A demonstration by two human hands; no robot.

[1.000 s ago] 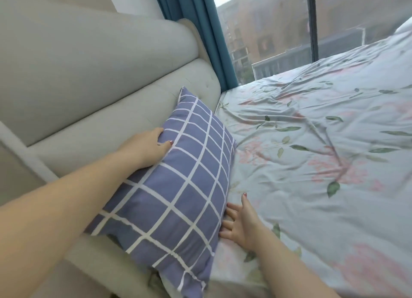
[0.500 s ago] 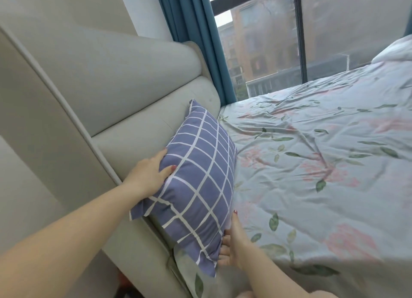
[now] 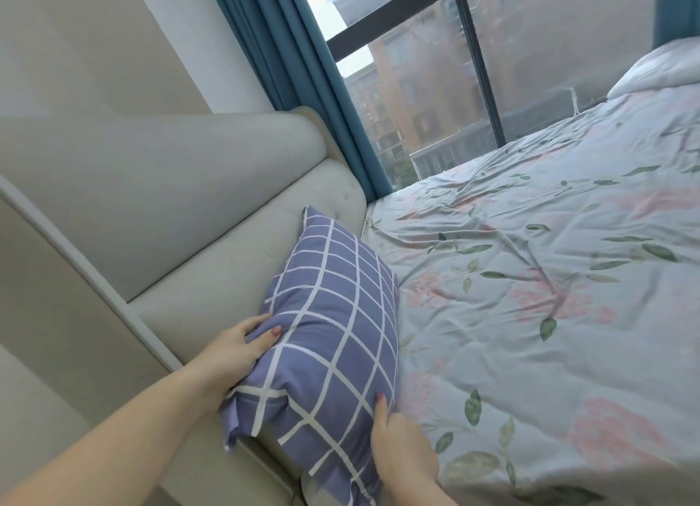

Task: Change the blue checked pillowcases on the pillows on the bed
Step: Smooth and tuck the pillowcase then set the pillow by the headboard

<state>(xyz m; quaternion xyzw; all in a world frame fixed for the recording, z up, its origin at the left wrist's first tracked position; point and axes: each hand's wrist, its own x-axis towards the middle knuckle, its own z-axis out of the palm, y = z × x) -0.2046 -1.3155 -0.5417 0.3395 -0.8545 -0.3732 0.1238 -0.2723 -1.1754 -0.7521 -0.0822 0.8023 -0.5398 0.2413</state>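
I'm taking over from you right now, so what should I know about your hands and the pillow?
Left grip: holds the pillow by its upper left edge, thumb on the front.
Right grip: at the pillow's lower right edge, thumb on the front, fingers hidden behind.
The pillow stands upright against the headboard, beside the floral duvet.
Done: nothing yet; the blue checked pillowcase is still on.
Left: pull it off and fit a fresh one. No fresh one is in view.

One checked pillow (image 3: pixel 333 316), two hands (image 3: pixel 235 354) (image 3: pixel 401 456), one bed (image 3: pixel 530 316).
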